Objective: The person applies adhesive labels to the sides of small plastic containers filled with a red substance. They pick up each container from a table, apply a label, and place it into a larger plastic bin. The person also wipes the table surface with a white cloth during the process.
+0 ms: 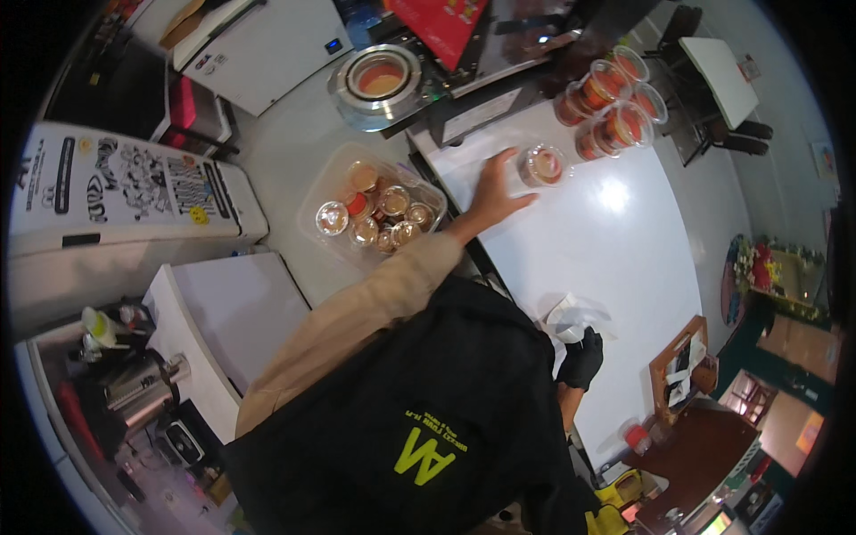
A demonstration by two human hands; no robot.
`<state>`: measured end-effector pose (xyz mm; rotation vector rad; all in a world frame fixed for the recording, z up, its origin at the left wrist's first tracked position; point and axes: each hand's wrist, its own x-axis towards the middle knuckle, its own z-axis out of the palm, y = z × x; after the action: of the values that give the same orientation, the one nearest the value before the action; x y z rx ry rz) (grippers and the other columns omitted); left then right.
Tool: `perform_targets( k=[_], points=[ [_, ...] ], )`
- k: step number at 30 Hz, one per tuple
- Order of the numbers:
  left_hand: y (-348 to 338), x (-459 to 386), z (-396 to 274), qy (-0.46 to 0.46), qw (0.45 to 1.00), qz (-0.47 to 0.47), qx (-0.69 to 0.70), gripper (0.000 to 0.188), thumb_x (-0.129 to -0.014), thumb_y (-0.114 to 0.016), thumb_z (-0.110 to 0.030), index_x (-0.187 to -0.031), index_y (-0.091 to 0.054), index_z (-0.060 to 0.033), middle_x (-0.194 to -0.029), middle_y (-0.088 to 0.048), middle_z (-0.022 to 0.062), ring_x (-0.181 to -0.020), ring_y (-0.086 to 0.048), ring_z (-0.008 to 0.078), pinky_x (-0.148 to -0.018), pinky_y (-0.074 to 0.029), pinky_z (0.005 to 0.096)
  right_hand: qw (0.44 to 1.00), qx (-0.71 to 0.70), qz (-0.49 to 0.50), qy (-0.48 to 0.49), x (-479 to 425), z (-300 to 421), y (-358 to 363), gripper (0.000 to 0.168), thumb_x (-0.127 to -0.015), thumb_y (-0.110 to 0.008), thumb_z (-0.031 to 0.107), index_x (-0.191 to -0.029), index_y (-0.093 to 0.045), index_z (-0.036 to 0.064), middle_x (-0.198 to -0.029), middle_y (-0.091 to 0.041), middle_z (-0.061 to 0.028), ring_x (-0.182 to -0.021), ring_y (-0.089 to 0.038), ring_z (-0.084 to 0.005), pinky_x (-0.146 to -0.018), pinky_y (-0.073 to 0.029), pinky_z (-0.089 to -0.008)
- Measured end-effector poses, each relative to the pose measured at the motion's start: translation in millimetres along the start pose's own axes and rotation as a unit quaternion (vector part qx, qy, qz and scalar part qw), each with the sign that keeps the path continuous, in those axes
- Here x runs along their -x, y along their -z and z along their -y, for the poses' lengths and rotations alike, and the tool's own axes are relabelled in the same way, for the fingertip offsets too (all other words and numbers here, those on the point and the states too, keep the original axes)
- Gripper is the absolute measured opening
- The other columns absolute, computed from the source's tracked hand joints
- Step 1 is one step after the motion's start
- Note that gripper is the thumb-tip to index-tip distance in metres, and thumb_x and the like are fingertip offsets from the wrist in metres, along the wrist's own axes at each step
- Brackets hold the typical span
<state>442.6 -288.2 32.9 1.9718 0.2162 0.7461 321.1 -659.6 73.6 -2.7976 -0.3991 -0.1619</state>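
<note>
My bare left hand (pixel 496 190) reaches over the white counter with its fingers and thumb spread, holding nothing. Just beyond its fingertips stands a clear plastic cup with a lid (pixel 545 166), with reddish and pale contents. My right hand (pixel 580 359), in a black glove, grips a white paper-like wrapper or small container (pixel 570 319) over the counter; its exact kind is unclear. Stacked clear cups with red-orange contents (pixel 605 87) stand at the counter's far end. To the left, a translucent plastic tub (pixel 314 200) holds several lidded cups (pixel 364 231).
A sealing machine (pixel 468 124) with a round metal cup holder (pixel 379 83) stands ahead. A wooden tray (pixel 662 374) with papers and a red-and-clear container (pixel 636 438) lie to the right. White freezers or cabinets (pixel 227 301) stand to the left.
</note>
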Motion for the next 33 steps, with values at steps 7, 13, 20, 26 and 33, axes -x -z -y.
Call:
perform_targets(
  k=[7, 13, 20, 26, 33],
  points=[
    [-26.9, -28.0, -9.3, 0.097, 0.971, 0.064, 0.21, 0.075, -0.068, -0.087, -0.021, -0.129, -0.049, -0.003, -0.124, -0.06, 0.0138, -0.111, -0.061, 0.0296, -0.096, -0.049, 0.0389, 0.951, -0.266, -0.011, -0.159, 7.2, -15.6, -14.9, 0.031, -0.076, -0.068, 0.008, -0.105, -0.065, -0.003, -0.096, -0.063, -0.0182, -0.091, -0.063, -0.0365, -0.076, -0.051, -0.0404],
    [87.2, 51.0, 14.3, 0.262, 0.904, 0.035, 0.336, 0.048, -0.09, -0.066, -0.043, -0.112, -0.06, -0.0011, -0.104, -0.066, 0.0118, -0.09, -0.068, 0.0213, -0.08, -0.056, 0.034, 0.837, -0.457, -0.046, -0.298, 7.4, -6.2, -10.9, 0.028, -0.077, -0.069, 0.006, -0.104, -0.065, -0.002, -0.094, -0.063, -0.0154, -0.088, -0.063, -0.033, -0.074, -0.052, -0.0391],
    [184.6, 107.0, 78.4, 0.545, 0.719, -0.119, 0.415, 0.045, -0.094, -0.061, -0.04, -0.118, -0.054, -0.0031, -0.096, -0.064, 0.0123, -0.084, -0.068, 0.0265, -0.074, -0.06, 0.0375, 0.986, -0.144, 0.016, -0.083, -9.4, 17.4, 0.5, 0.024, -0.077, -0.068, 0.006, -0.1, -0.065, -0.002, -0.092, -0.062, -0.0139, -0.086, -0.063, -0.0308, -0.073, -0.051, -0.0382],
    [184.8, 122.1, 204.9, 0.669, 0.602, -0.024, 0.435, 0.049, -0.093, -0.062, -0.04, -0.122, -0.05, -0.0037, -0.095, -0.061, 0.0138, -0.081, -0.064, 0.0291, -0.074, -0.06, 0.038, 0.92, -0.332, 0.005, -0.211, -6.2, -9.3, -26.7, 0.025, -0.076, -0.068, 0.002, -0.101, -0.065, -0.003, -0.093, -0.063, -0.0145, -0.086, -0.063, -0.0317, -0.074, -0.051, -0.0386],
    [164.7, 130.1, 209.4, 0.521, 0.768, -0.192, 0.319, 0.028, -0.091, -0.063, -0.03, -0.099, -0.062, -0.0031, -0.08, -0.06, 0.0069, -0.074, -0.06, 0.0205, -0.07, -0.052, 0.0307, 0.973, -0.177, 0.031, -0.148, -13.9, 22.2, 7.5, 0.034, -0.075, -0.068, 0.0, -0.109, -0.067, -0.003, -0.099, -0.065, -0.0165, -0.095, -0.065, -0.0308, -0.079, -0.053, -0.0362]
  ],
)
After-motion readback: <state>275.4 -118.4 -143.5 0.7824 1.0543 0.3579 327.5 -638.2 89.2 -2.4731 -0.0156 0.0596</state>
